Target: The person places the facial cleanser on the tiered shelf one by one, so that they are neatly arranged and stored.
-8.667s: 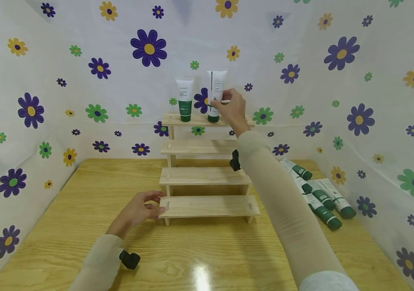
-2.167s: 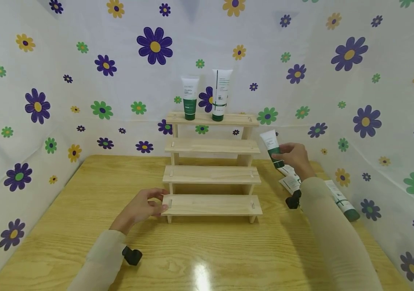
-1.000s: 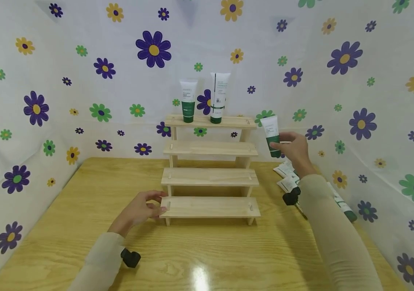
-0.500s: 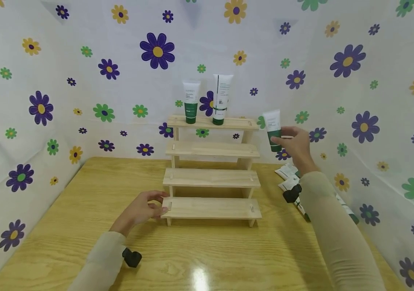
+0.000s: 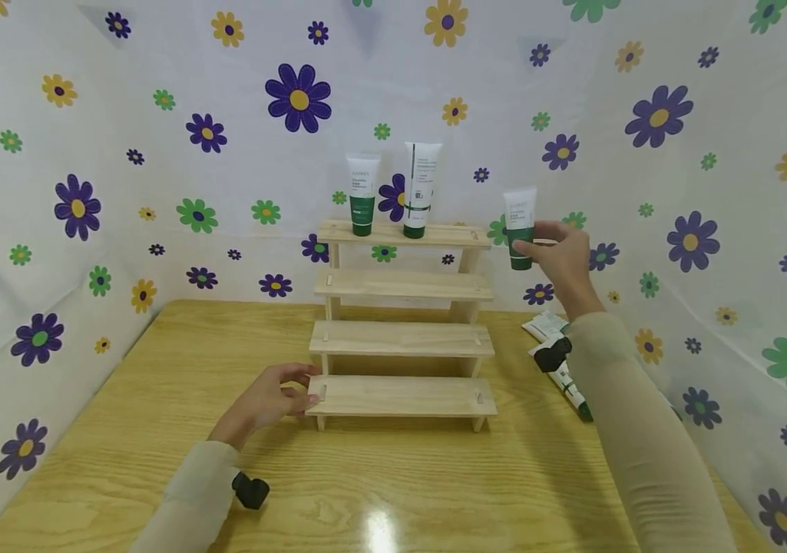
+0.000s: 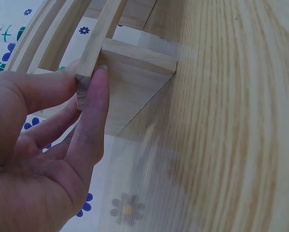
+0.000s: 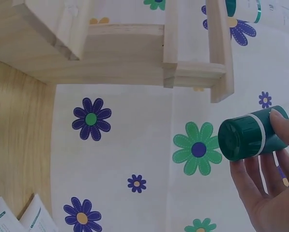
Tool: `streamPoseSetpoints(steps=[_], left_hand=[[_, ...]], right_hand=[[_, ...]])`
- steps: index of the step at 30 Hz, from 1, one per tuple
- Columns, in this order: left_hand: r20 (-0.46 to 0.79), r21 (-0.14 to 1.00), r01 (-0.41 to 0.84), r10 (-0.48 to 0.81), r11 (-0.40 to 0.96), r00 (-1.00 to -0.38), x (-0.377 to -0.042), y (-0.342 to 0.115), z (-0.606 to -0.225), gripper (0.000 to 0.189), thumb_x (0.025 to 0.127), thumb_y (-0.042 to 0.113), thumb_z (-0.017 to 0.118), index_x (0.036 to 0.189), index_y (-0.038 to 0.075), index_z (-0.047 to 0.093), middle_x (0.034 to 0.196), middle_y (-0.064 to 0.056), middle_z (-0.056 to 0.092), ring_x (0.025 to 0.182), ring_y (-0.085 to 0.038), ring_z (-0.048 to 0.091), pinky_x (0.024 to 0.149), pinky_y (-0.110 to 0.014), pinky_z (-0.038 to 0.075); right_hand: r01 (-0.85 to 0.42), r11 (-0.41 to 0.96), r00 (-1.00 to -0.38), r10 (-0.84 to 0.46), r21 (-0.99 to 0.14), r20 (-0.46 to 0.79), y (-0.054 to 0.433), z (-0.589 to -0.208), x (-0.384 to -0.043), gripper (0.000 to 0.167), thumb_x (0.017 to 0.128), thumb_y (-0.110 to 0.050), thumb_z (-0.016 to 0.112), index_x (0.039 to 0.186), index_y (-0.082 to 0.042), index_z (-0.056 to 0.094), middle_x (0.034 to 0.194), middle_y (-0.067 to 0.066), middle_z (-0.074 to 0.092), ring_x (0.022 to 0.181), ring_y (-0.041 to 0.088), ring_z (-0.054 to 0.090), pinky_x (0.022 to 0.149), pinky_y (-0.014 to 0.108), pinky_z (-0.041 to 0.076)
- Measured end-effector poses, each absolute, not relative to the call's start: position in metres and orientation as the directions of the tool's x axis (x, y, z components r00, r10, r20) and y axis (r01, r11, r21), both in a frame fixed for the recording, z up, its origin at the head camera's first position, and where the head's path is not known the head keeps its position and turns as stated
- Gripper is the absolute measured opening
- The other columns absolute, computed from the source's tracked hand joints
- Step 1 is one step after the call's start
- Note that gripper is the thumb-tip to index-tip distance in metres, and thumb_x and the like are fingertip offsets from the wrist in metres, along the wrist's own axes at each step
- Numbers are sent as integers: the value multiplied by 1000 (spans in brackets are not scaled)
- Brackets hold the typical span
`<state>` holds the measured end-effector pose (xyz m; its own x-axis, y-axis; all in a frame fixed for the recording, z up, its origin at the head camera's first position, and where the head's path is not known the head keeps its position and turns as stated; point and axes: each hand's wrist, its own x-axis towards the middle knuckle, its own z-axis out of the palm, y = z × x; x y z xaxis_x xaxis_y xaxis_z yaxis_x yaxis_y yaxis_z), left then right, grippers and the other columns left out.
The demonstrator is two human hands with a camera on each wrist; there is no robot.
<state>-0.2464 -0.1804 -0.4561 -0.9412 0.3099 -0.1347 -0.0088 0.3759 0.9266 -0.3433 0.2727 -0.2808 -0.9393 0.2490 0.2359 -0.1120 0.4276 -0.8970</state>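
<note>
My right hand [image 5: 566, 257] pinches a small white-and-green squeeze tube [image 5: 520, 223] upright, cap down, in the air to the right of the wooden stepped rack [image 5: 400, 338]. Its green cap [image 7: 241, 137] shows close up in the right wrist view. With thumb and fingers my left hand [image 5: 265, 399] grips the left end of the rack's lowest shelf; the left wrist view shows the shelf end [image 6: 88, 67] between them. On the top shelf stand a shorter white-and-green tube [image 5: 362, 192] at the left and a taller, mostly white tube [image 5: 422, 188] beside it.
More tubes [image 5: 566, 376] lie on the wooden table [image 5: 227, 346] to the right of the rack, partly hidden by my right forearm. Flower-printed white sheeting [image 5: 213, 177] encloses the table at the back and sides.
Earlier my right hand held the taller tube at the top shelf. It then took the small tube from the right-hand pile and has since raised it. My left hand has kept its grip.
</note>
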Motion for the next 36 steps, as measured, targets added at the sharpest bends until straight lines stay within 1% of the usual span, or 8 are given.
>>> streamPoseSetpoints(steps=[3, 9, 18, 23, 29, 36], left_hand=[[-135, 926, -9, 309, 377, -941, -246, -180, -457, 50, 96, 11, 74, 142, 4, 57, 128, -21, 57, 88, -17, 68, 80, -39, 65], [-135, 923, -6, 311, 384, -941, -246, -180, -456, 51, 96, 11, 74, 143, 3, 56, 131, -22, 55, 87, -17, 67, 81, -39, 65], [-134, 918, 3, 318, 396, -939, -249, -181, -457, 51, 96, 13, 74, 143, 5, 56, 133, -23, 55, 88, -18, 68, 80, -38, 64], [-148, 918, -17, 302, 395, -942, -250, -181, -460, 49, 95, 13, 75, 142, 7, 58, 130, -21, 57, 88, -18, 69, 80, -36, 65], [-140, 920, -7, 312, 392, -940, -250, -181, -460, 51, 96, 13, 74, 143, 6, 57, 131, -21, 56, 89, -17, 69, 81, -37, 65], [-139, 922, -11, 305, 386, -942, -248, -180, -457, 51, 95, 12, 75, 143, 5, 57, 130, -21, 57, 89, -17, 69, 81, -38, 65]], right_hand=[[-119, 429, -935, 257, -896, 247, 269, -278, -344, 58, 93, -23, 79, 144, -6, 57, 146, 16, 59, 129, 33, 62, 118, 47, 46], [-145, 435, -929, 251, -889, 274, 262, -274, -345, 55, 93, -23, 78, 142, -8, 58, 145, 14, 60, 130, 31, 62, 115, 44, 49], [-160, 439, -925, 246, -884, 289, 253, -268, -347, 55, 93, -25, 78, 142, -11, 58, 144, 13, 61, 129, 29, 64, 117, 44, 48], [-184, 434, -922, 235, -882, 309, 247, -266, -346, 54, 93, -22, 78, 142, -10, 58, 143, 13, 61, 126, 29, 65, 115, 43, 49], [-192, 424, -923, 228, -885, 309, 240, -263, -343, 55, 93, -20, 78, 142, -8, 57, 144, 14, 61, 127, 30, 64, 115, 43, 49], [-209, 411, -925, 211, -887, 316, 234, -264, -345, 53, 93, -17, 78, 141, -5, 58, 142, 16, 62, 126, 32, 65, 112, 42, 52]])
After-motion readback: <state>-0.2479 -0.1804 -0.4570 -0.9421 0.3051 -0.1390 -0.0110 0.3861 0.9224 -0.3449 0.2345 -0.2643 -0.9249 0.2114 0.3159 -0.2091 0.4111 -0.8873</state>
